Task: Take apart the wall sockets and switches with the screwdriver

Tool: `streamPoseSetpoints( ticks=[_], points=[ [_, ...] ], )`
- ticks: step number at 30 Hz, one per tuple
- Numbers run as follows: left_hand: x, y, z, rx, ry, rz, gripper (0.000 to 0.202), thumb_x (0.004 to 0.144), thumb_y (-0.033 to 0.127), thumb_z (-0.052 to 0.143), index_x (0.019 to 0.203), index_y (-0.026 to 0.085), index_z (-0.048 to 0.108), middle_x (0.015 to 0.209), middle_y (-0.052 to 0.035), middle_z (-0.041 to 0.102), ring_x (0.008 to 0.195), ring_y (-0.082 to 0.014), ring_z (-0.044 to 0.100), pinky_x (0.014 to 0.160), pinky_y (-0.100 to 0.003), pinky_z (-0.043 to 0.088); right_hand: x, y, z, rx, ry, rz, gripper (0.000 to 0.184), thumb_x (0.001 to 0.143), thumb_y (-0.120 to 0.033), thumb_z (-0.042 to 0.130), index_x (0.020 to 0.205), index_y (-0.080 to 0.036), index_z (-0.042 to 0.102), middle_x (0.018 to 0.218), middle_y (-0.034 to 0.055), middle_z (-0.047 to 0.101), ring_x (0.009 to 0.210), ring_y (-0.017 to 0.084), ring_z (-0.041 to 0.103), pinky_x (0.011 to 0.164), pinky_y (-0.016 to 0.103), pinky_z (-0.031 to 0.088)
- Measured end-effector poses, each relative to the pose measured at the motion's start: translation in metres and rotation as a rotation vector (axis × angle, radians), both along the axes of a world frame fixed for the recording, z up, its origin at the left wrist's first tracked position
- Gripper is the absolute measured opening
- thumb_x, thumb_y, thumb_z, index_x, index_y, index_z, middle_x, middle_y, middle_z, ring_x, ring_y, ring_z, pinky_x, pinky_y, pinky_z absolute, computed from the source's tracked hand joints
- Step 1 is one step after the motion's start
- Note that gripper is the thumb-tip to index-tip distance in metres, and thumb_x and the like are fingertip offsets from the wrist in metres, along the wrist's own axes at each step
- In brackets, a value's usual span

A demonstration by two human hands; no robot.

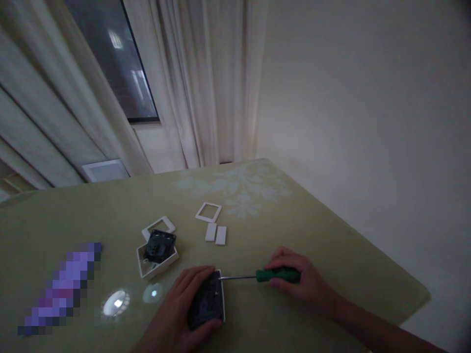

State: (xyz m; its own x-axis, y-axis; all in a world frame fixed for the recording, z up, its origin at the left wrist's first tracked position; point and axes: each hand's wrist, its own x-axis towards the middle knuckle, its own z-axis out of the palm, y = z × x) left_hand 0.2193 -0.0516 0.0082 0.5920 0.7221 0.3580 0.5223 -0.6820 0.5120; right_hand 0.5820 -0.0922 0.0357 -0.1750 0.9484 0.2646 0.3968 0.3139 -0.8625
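Near the front edge of the view, my left hand point(184, 306) is closed around a wall switch point(208, 304) with a black inner body and a white rim along its right side. My right hand point(298, 274) grips the green handle of a screwdriver point(279, 275), which lies level and points left. Its thin metal shaft reaches the upper right edge of the switch. Whether the tip sits in a screw is too small to tell. Part of the switch is hidden under my left fingers and thumb.
Left of centre, a black switch module point(160, 246) rests tilted on a white box point(158, 268), with a white frame point(167, 224) behind. Another white frame point(208, 212) and two white rocker plates point(221, 236) lie farther back. A blurred purple object point(62, 289) lies left on the green table point(331, 235).
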Motion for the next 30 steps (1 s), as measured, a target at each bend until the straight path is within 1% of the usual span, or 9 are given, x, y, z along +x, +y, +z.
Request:
streamPoseSetpoints(
  ticks=[3,4,6,9,12,15,18,24,30],
  points=[
    [0.002,0.005,0.0,-0.033,-0.001,0.006,0.082,0.085,0.037,0.091,0.158,0.037,0.053,0.148,-0.009,0.073,0.129,-0.0344,0.075,0.108,-0.048,0.065,-0.017,0.022,0.033,0.14,0.084,-0.147,0.029,0.084,-0.041,0.092,0.098,-0.021,0.078,0.085,0.0035,0.074,0.075,0.018,0.07,0.067,0.028,0.056],
    [0.003,0.007,0.001,-0.035,-0.005,0.005,0.085,0.083,0.037,0.092,0.158,0.037,0.053,0.149,-0.0088,0.073,0.129,-0.0347,0.075,0.107,-0.048,0.066,-0.025,0.028,0.045,0.204,0.124,-0.189,0.025,0.085,-0.036,0.09,0.098,-0.022,0.074,0.086,0.0029,0.075,0.075,0.018,0.071,0.067,0.027,0.057],
    [0.002,0.008,-0.002,-0.039,-0.019,0.006,0.089,0.08,0.037,0.094,0.159,0.038,0.052,0.15,-0.0089,0.071,0.13,-0.0364,0.074,0.108,-0.05,0.065,-0.046,0.038,0.064,0.369,0.139,-0.227,0.016,0.089,-0.027,0.082,0.093,-0.024,0.067,0.08,-0.001,0.07,0.067,0.015,0.067,0.061,0.024,0.054],
    [-0.001,0.006,-0.012,-0.062,-0.04,0.026,0.093,0.077,0.037,0.094,0.159,0.039,0.051,0.152,-0.0098,0.07,0.134,-0.0388,0.071,0.112,-0.054,0.062,-0.08,0.047,0.078,0.565,0.044,-0.206,0.02,0.083,-0.015,0.076,0.089,-0.026,0.06,0.073,-0.0056,0.063,0.056,0.011,0.06,0.056,0.021,0.049],
    [-0.001,0.004,-0.021,-0.103,-0.04,0.021,0.096,0.074,0.035,0.094,0.159,0.039,0.05,0.153,-0.01,0.068,0.135,-0.039,0.069,0.112,-0.055,0.062,-0.107,0.053,0.077,0.578,0.003,-0.139,0.021,0.081,-0.015,0.072,0.09,-0.026,0.057,0.071,-0.0073,0.06,0.053,0.009,0.057,0.055,0.02,0.047],
    [-0.001,0.005,-0.024,-0.121,-0.037,0.01,0.096,0.074,0.037,0.095,0.159,0.038,0.051,0.153,-0.0103,0.067,0.135,-0.0394,0.068,0.112,-0.055,0.061,-0.119,0.057,0.072,0.527,-0.007,-0.085,0.02,0.079,-0.018,0.071,0.089,-0.026,0.056,0.068,-0.008,0.058,0.051,0.009,0.055,0.053,0.02,0.046],
    [-0.001,0.005,-0.022,-0.129,-0.035,0.004,0.093,0.076,0.041,0.094,0.159,0.037,0.052,0.153,-0.0111,0.067,0.136,-0.0395,0.068,0.113,-0.056,0.06,-0.12,0.061,0.072,0.502,-0.006,-0.071,0.02,0.077,-0.017,0.071,0.088,-0.026,0.056,0.067,-0.0082,0.058,0.05,0.008,0.054,0.053,0.019,0.046],
    [0.0,0.003,-0.021,-0.14,-0.049,0.001,0.094,0.076,0.035,0.094,0.16,0.038,0.051,0.153,-0.0108,0.067,0.134,-0.0393,0.068,0.112,-0.057,0.061,-0.12,0.066,0.082,0.527,0.002,-0.087,0.019,0.078,-0.017,0.071,0.085,-0.026,0.056,0.067,-0.0074,0.059,0.051,0.01,0.054,0.053,0.021,0.046],
    [0.001,0.002,-0.017,-0.155,-0.064,0.012,0.096,0.071,0.031,0.096,0.157,0.038,0.054,0.151,-0.0105,0.068,0.132,-0.0409,0.069,0.111,-0.057,0.061,-0.125,0.068,0.078,0.546,-0.022,-0.033,0.02,0.076,-0.016,0.069,0.087,-0.026,0.055,0.068,-0.0083,0.057,0.051,0.008,0.051,0.054,0.019,0.045]
  ],
)
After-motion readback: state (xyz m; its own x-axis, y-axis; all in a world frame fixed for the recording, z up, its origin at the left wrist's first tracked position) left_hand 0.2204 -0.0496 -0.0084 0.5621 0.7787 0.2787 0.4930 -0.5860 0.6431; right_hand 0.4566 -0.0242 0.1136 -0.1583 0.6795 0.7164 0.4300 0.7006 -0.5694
